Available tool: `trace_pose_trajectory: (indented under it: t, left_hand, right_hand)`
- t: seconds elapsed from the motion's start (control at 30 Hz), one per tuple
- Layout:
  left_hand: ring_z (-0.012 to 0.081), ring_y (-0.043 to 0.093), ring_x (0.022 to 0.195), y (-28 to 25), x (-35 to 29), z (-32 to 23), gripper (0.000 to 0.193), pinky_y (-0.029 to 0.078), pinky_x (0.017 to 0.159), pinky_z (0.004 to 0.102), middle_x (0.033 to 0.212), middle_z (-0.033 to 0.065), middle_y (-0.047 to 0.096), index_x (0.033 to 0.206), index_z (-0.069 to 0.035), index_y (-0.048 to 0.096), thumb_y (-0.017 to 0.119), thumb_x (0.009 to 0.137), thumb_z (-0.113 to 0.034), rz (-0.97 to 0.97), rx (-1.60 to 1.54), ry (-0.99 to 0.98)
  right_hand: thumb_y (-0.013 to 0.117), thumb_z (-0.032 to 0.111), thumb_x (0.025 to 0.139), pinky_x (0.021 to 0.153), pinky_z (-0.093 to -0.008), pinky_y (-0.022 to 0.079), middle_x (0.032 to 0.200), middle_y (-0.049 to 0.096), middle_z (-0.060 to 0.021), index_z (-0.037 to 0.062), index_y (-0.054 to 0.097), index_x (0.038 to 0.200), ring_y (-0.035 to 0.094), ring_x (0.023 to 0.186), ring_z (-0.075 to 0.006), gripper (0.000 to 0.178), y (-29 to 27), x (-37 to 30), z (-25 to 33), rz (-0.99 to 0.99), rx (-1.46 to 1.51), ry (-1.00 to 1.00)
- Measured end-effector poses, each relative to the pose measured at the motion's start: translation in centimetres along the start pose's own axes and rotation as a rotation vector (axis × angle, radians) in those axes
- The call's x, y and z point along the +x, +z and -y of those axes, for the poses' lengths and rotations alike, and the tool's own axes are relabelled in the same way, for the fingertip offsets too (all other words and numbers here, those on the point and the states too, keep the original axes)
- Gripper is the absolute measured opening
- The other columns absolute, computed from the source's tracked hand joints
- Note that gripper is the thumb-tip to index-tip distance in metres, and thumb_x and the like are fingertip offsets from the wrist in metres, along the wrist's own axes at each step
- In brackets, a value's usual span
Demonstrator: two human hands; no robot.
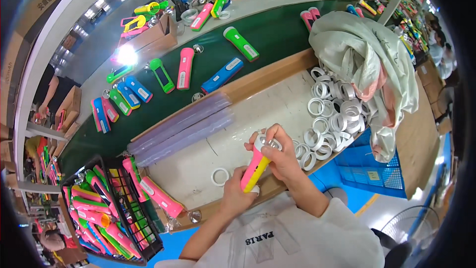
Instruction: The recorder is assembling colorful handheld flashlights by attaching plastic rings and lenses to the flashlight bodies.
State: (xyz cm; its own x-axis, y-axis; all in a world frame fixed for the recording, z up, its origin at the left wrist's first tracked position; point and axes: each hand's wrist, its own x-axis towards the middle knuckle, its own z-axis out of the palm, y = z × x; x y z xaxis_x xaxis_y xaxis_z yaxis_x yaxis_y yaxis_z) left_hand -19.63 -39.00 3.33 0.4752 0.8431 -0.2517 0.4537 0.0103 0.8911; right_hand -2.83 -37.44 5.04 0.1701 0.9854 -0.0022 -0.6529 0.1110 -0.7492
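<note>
A pink and yellow flashlight (pixel 256 167) is held upright but tilted in front of my chest. My left hand (pixel 235 194) is wrapped round its lower end. At its head, my right hand (pixel 278 151) grips the rim with thumb and fingers, where a white ring and a shiny reflector show. One loose white ring (pixel 219 176) lies on the tray's pale floor, left of my hands. To the right is a heap of white rings (pixel 329 114). A pink flashlight (pixel 161 196) rests across the tray's near left edge, with a silver reflector (pixel 194 216) by its end.
A black crate (pixel 148 242) full of colourful flashlights stands at the left. Beyond the tray (pixel 282 94), flashlights lie on a green belt (pixel 208 57). Clear plastic tubes (pixel 183 131) lie in the tray's left part. A pale sack (pixel 354 49) covers its right end, above a blue basket (pixel 369 166).
</note>
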Motion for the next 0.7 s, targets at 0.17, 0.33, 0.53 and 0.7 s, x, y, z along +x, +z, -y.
trace_pose_trajectory:
  t: [0.17, 0.33, 0.53, 0.7]
  left_hand:
    - [0.0275, 0.066, 0.089, 0.1, 0.1, 0.8, 0.055, 0.051, 0.078, 0.0342, 0.099, 0.0161, 0.064, 0.118, 0.0, 0.045, 0.069, 0.068, -0.005, -0.132, -0.015, 0.051]
    - [0.0117, 0.053, 0.067, -0.5, -1.9, -1.2, 0.055, 0.043, 0.062, 0.0234, 0.08, 0.002, 0.054, 0.113, -0.006, 0.045, 0.073, 0.066, -0.012, 0.483, -0.79, -0.183]
    - [0.0075, 0.042, 0.048, 0.3, -3.2, -2.2, 0.066, 0.033, 0.041, 0.0191, 0.07, 0.0034, 0.048, 0.117, -0.007, 0.039, 0.079, 0.068, -0.023, 1.058, -1.595, -0.239]
    - [0.0136, 0.053, 0.057, -0.6, -2.8, -2.4, 0.058, 0.043, 0.051, 0.0251, 0.074, 0.0052, 0.054, 0.116, -0.005, 0.042, 0.074, 0.068, -0.013, 0.747, -1.205, -0.196]
  right_hand:
    - [0.067, 0.007, 0.079, 0.096, -0.0456, 0.048, 0.098, 0.058, -0.0124, 0.0091, 0.047, 0.098, 0.061, 0.095, -0.0255, 0.027, 0.3, 0.3, 1.1, -0.039, -0.05, 0.151]
    - [0.071, 0.016, 0.073, 0.097, -0.0482, 0.046, 0.089, 0.055, -0.011, 0.0099, 0.046, 0.093, 0.06, 0.088, -0.0282, 0.033, 1.1, 0.1, 1.0, 0.199, 0.306, 0.102]
    - [0.07, 0.025, 0.077, 0.104, -0.0507, 0.041, 0.096, 0.056, -0.0161, 0.0123, 0.05, 0.085, 0.059, 0.105, -0.0385, 0.025, 1.5, 0.9, -0.9, 0.64, 0.842, 0.063]
    - [0.07, 0.023, 0.076, 0.105, -0.0512, 0.039, 0.097, 0.055, -0.0166, 0.0131, 0.048, 0.086, 0.058, 0.103, -0.0361, 0.027, 0.4, 0.6, -0.1, 0.508, 0.606, 0.034]
